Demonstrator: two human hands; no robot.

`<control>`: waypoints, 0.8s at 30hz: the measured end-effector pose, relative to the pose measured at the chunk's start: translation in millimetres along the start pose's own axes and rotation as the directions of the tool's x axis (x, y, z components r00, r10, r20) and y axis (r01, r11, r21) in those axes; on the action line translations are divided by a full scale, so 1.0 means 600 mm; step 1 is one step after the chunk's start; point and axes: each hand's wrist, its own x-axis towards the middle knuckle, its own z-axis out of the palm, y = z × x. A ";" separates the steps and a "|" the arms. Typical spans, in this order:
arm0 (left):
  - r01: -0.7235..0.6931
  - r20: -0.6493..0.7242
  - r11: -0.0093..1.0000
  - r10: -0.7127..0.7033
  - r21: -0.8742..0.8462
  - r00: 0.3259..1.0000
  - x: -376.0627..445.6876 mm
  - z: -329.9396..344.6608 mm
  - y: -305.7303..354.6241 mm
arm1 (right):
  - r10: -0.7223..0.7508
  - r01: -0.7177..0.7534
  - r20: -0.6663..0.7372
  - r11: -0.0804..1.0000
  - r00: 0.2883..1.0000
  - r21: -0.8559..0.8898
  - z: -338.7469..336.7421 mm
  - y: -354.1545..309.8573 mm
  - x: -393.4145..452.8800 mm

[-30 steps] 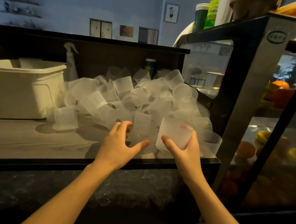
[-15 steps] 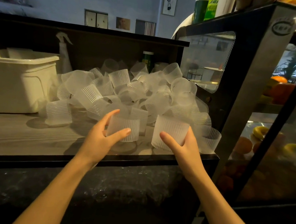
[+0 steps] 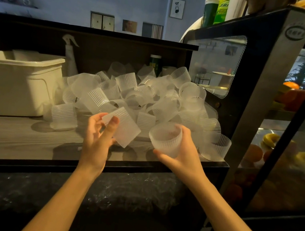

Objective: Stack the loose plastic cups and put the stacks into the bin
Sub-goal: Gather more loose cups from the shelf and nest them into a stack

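Holding one ribbed cup each above the table edge: left hand [image 3: 98, 138] grips a tilted cup [image 3: 123, 129], base up-left; right hand [image 3: 179, 155] cradles a mouth-up cup [image 3: 165, 140] just beside. Bin [image 3: 19, 86] far left; pile [image 3: 140, 95] behind.

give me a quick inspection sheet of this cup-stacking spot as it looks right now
surface: pale wood-grain counter with a dark front edge.
job's things: heap of loose ribbed plastic cups at the back; cream bin on the left, contents not visible.
clutter: spray bottle behind the bin; dark green can behind the heap.
grips: left hand holds a tilted cup; right hand holds a cup with its mouth towards the camera; the two cups are apart.
cables: nothing seen.
surroundings: glass display case with fruit on the right; pictures on the blue wall.
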 end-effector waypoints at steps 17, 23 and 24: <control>-0.352 0.243 0.803 0.263 0.482 0.934 -0.016 0.003 -0.018 | -0.375 0.385 0.114 0.809 0.920 -0.445 0.076 -0.011 0.022; -0.468 0.505 0.592 0.117 0.656 0.855 -0.016 0.020 -0.024 | -0.193 0.202 0.067 0.965 0.979 -0.167 0.075 -0.012 0.026; -0.458 0.514 0.614 0.097 0.643 0.852 -0.016 0.020 -0.023 | -0.149 0.156 0.070 0.983 0.986 -0.096 0.069 -0.013 0.025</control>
